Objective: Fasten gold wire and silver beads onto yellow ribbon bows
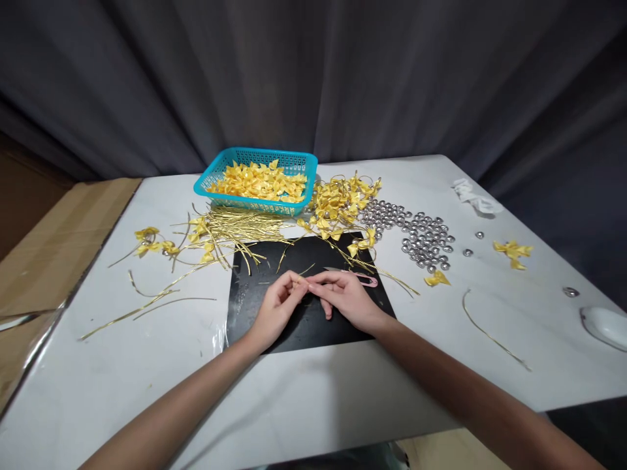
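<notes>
The left hand (278, 307) and right hand (353, 300) meet, fingers pinched together, above a rectangular black mat (298, 334); anything gripped there is too small to tell. Beyond, heaped yellow satin bows with gold cord (337, 202) look done; loose yellow bows (259, 181) in a turquoise plastic basket (267, 206), straight gold cords (245, 225) and shiny silver beads (425, 239) seem unused.

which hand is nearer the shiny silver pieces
The right. The right hand is over the black mat, left of the silver pieces and closer to the person; the left hand is farther left, its fingertips meeting the right's.
</notes>
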A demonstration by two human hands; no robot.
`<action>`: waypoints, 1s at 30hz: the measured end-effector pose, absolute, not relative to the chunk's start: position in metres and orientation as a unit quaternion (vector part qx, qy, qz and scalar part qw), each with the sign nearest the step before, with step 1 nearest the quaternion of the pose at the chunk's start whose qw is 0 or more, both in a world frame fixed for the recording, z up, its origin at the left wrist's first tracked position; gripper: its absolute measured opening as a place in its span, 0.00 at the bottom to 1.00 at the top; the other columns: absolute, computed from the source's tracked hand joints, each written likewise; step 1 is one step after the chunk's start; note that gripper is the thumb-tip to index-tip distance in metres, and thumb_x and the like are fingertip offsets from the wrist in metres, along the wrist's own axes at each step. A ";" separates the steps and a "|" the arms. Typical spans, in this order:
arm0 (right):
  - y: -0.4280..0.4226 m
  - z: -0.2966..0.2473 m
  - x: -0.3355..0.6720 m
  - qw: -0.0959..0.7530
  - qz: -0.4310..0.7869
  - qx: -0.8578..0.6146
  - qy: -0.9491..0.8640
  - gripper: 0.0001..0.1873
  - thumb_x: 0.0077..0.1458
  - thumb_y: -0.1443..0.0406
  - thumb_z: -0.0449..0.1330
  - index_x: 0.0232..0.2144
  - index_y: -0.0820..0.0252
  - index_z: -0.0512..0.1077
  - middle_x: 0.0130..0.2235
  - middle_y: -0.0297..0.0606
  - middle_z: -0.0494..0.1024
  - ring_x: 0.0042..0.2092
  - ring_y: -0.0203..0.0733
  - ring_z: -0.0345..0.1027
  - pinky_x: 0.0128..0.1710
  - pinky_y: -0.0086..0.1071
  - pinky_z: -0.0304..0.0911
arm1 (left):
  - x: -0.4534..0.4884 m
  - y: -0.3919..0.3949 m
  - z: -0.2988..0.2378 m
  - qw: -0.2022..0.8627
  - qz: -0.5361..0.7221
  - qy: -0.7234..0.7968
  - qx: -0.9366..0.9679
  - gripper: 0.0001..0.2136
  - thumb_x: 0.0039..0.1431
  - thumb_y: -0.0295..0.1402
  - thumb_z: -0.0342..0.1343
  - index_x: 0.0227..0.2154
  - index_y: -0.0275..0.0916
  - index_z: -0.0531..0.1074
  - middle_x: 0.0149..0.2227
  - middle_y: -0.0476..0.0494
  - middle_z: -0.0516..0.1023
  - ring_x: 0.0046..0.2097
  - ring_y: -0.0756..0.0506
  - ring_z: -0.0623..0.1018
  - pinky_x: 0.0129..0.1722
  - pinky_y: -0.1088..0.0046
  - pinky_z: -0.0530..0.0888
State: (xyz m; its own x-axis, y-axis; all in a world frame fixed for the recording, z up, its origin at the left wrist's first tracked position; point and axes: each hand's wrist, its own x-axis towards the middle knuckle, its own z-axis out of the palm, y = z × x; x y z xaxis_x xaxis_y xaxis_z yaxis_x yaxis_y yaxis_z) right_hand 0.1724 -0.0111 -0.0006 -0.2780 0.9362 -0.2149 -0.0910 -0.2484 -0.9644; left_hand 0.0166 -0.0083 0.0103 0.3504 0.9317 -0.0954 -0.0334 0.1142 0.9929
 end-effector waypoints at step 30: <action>-0.014 -0.002 0.164 0.420 0.585 -0.486 -0.495 0.16 0.47 0.53 0.60 0.27 0.61 0.64 0.21 0.25 0.62 0.15 0.23 0.54 0.12 0.20 0.55 | 0.020 -0.006 0.004 0.607 0.411 0.437 0.522 0.15 0.51 0.44 0.58 0.25 0.36 0.66 0.25 0.51 0.68 0.28 0.52 0.65 0.29 0.78 0.62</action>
State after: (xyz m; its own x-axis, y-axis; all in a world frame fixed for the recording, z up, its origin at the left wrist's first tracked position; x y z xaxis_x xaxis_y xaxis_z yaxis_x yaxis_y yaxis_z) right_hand 0.1640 -0.0143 -0.0019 -0.1751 0.9725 -0.1534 -0.0106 -0.1577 -0.9874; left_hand 0.0198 -0.0064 0.0043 0.2804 0.9545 -0.1014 -0.0427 0.1180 0.9921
